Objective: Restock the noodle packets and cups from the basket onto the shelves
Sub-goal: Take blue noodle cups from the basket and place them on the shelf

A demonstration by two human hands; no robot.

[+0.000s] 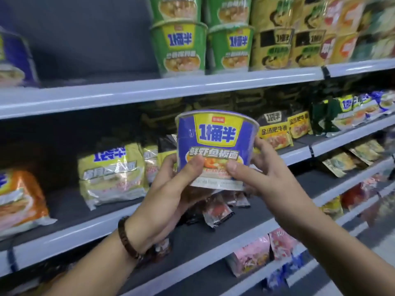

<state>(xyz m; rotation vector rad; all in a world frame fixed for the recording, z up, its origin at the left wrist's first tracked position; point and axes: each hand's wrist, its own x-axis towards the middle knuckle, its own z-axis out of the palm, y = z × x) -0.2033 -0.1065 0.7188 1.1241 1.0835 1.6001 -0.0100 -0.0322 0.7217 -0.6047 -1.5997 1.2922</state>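
**Cup in both grips; the bare shelf stretch lies up and to your left**

The blue noodle cup [215, 146] is off any shelf, held in the air in front of the middle shelf [64, 233]. It stands close to upright, wide rim on top and narrow base down, with its label facing you.

Your left grip [168, 189] clasps the lower left side of the cup. Your right grip [263, 174] clasps the lower right. Both thumbs press on the front of the label and the fingers wrap behind. Neither is released.

The relation to mind is upward and leftward. The top shelf [149, 90] has a bare stretch between another blue cup [12, 58] at the far left edge and the stacked green cups [179, 48]. That stretch sits above the held cup and to its left, so your left grip is the nearer one.

I judge the cup needs lifting over the shelf lip with its axis kept vertical. It can then be set down near its blue match. The basket is not in view.
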